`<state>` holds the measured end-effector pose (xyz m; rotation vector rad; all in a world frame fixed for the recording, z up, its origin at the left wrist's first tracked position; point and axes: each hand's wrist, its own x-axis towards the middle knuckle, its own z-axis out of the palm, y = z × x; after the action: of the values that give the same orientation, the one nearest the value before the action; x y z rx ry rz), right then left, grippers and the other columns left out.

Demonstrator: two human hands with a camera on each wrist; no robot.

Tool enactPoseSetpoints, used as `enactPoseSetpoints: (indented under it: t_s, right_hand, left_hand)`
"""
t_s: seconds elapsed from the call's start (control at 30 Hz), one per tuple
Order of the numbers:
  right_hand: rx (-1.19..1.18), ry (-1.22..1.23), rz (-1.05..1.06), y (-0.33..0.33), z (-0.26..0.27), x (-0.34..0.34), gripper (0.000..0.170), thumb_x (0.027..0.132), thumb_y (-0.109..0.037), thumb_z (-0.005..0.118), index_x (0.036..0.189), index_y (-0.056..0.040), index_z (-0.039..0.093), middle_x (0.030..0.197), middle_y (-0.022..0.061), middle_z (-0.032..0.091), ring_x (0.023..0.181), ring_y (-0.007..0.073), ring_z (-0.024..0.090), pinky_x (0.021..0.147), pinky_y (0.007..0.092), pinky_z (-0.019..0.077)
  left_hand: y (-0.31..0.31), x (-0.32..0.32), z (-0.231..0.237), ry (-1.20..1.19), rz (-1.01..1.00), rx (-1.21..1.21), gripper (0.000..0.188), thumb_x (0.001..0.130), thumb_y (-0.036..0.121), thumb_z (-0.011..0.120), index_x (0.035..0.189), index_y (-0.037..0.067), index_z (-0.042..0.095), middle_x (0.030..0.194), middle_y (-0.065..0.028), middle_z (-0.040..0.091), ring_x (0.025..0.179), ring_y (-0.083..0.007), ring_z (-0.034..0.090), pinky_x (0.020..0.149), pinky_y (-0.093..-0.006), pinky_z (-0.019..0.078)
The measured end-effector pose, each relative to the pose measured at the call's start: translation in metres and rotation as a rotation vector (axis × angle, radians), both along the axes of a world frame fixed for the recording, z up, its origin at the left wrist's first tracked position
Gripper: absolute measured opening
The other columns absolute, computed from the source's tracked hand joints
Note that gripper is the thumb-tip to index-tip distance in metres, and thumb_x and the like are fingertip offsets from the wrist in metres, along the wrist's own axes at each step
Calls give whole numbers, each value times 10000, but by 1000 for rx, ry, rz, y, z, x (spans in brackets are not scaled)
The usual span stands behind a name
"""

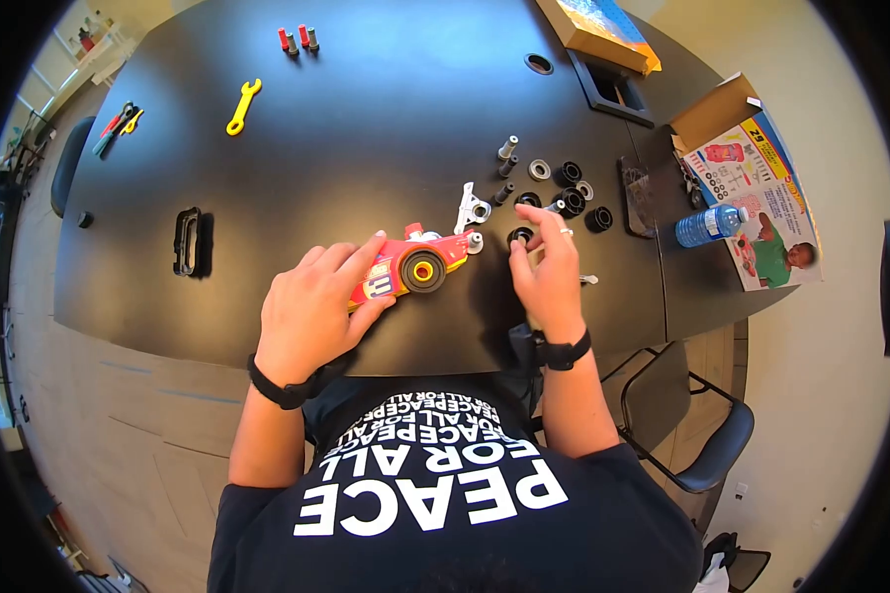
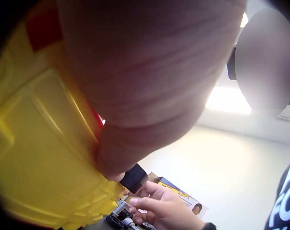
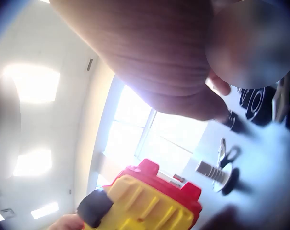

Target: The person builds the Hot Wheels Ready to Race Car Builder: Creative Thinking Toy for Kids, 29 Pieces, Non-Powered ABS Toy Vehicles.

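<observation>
The left hand [image 1: 311,308] grips a red toy race car [image 1: 378,281], thumb on its near side and fingers over the top. A dark wheel with a yellow hub [image 1: 423,270] faces up on the car, and its yellow underside [image 2: 44,143] fills much of the left wrist view. To the right of the car's nose, the right hand [image 1: 549,277] has a small black wheel [image 1: 520,235] between thumb and fingertips. A grey bolt [image 1: 475,242] is at the nose, beside a white part [image 1: 471,210] on the table.
Black wheels [image 1: 599,218], grey rings [image 1: 539,169] and grey bolts [image 1: 507,147] lie beyond the right hand. A water bottle [image 1: 707,226] and an opened box [image 1: 761,198] are at the right. Farther left are a yellow wrench [image 1: 244,107], red and grey bolts [image 1: 304,38] and a black frame [image 1: 186,241].
</observation>
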<state>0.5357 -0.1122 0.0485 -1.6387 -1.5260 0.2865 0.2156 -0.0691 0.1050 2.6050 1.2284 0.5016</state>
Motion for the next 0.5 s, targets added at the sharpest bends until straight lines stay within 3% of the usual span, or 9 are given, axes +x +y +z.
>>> enactPoseSetpoints:
  t_s: [0.03, 0.07, 0.2, 0.33, 0.4, 0.43, 0.5]
  right_hand:
    - [28, -178, -32, 3, -4, 10, 455, 912, 48, 766, 1355, -45, 726, 1339, 148, 720, 1123, 336, 703, 962, 426, 579]
    - [-51, -174, -42, 2, -7, 18, 499, 869, -4, 852, 1350, -51, 729, 1363, 160, 709, 1227, 420, 643, 1073, 489, 533]
    - [-110, -291, -53, 1, -11, 22, 594, 802, -36, 938, 1359, -76, 732, 1365, 123, 715, 1206, 407, 652, 1056, 489, 555]
    - [-121, -339, -15, 3, -21, 31, 613, 808, -18, 920, 1387, -74, 728, 1352, 126, 704, 1142, 403, 674, 1006, 454, 574]
    - [-168, -123, 42, 2, -12, 30, 514, 922, 18, 839, 1417, -56, 725, 1312, 126, 717, 1028, 321, 748, 903, 392, 621]
    - [-168, -125, 51, 1, -9, 26, 514, 922, 18, 839, 1417, -56, 725, 1312, 126, 717, 1028, 321, 748, 903, 392, 621]
    - [-131, 698, 44, -2, -2, 16, 381, 1058, 39, 690, 1431, -26, 724, 1264, 112, 725, 926, 217, 781, 820, 331, 643]
  left_hand:
    - [0, 0, 0, 8, 4, -7, 678, 971, 405, 844, 1570, 134, 679, 1237, -62, 770, 1047, -281, 730, 807, -433, 603]
    - [0, 0, 0, 4, 2, -7, 678, 971, 405, 844, 1570, 134, 679, 1237, -62, 770, 1047, -281, 730, 807, -433, 603]
    - [1, 1, -2, -12, -11, 55, 677, 959, 412, 862, 1549, 127, 693, 1154, -47, 758, 980, -258, 718, 766, -416, 606]
    - [0, 0, -3, -17, -3, 60, 670, 957, 411, 863, 1541, 125, 698, 1143, -47, 755, 977, -260, 718, 755, -415, 603]
    - [0, 0, -2, -23, -1, 59, 669, 959, 410, 862, 1541, 125, 698, 1142, -47, 755, 976, -261, 717, 752, -416, 603]
    - [0, 0, -2, -27, -4, 57, 667, 960, 408, 861, 1541, 125, 697, 1141, -47, 755, 975, -261, 717, 749, -418, 603]
    - [0, -1, -1, -22, 3, 33, 673, 962, 399, 853, 1553, 126, 687, 1177, -55, 759, 1002, -270, 721, 769, -426, 600]
